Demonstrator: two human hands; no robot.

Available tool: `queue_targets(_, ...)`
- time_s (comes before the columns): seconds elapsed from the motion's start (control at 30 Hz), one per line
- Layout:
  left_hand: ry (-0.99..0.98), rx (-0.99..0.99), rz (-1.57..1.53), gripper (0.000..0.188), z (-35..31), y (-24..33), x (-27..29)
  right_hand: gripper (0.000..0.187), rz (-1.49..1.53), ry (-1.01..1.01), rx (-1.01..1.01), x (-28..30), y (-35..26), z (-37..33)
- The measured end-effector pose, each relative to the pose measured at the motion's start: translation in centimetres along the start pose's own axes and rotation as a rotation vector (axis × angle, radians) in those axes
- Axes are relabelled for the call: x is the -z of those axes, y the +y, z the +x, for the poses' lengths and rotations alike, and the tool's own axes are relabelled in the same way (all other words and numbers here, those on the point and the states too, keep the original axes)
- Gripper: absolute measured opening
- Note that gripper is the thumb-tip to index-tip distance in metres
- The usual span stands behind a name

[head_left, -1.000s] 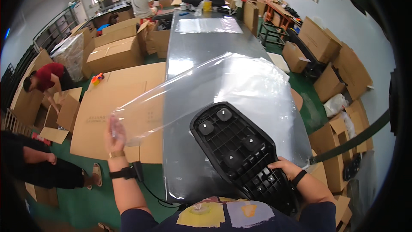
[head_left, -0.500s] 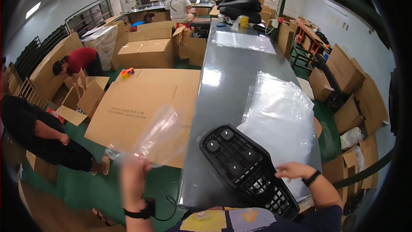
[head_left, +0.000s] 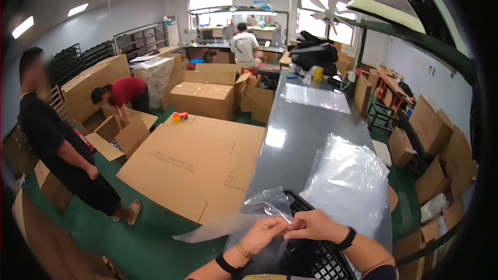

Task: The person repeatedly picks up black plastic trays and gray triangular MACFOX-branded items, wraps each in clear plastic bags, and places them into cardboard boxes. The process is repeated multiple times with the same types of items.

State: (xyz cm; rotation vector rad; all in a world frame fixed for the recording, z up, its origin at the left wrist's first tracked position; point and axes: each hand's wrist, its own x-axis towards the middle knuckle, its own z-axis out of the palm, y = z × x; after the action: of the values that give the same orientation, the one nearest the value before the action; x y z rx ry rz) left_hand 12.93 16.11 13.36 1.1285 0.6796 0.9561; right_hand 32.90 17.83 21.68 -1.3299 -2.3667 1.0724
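A clear plastic bag [head_left: 267, 201] is pinched in both hands, over the near end of the grey table [head_left: 282, 135]. My left hand [head_left: 263, 234] closes its thumb and fingers on the bag's edge, and one end of the film trails off to the left. Beside it, my right hand [head_left: 317, 225] pinches the same bag with bent fingers. Under both hands lies a black plastic part [head_left: 327, 268] with a grid of openings. The bag and my hands hide much of it. Just beyond my right hand is a stack of clear bags [head_left: 350, 173].
Left of the table lies a large flat cardboard sheet [head_left: 197, 161] with a tape dispenser [head_left: 179, 117] on it. A person in black [head_left: 62, 140] stands at left; another in red [head_left: 127, 92] bends over an open box [head_left: 132, 137]. Black padded pieces [head_left: 314, 54] are piled at the table's far end.
My left hand has carried the bag right, over the black part. My right hand has come to the bag and now pinches it too. The view has tilted upward.
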Motion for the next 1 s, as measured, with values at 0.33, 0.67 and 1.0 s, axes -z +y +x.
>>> queue_targets(0.33,0.462,0.018,-0.663,0.022,-3.8,0.2,4.3,0.021,0.378,0.155,0.032,-5.2,6.0,6.4)
queue_targets(0.67,0.413,-0.102,-0.109,0.025,-3.5,3.4,3.8,0.042,-0.143,0.338,0.596,-2.7,-1.7,7.9)
queue_targets(1.0,0.537,0.168,1.305,0.027,-6.6,-4.8,7.6,0.021,0.016,0.597,0.047,-3.1,9.2,9.3)
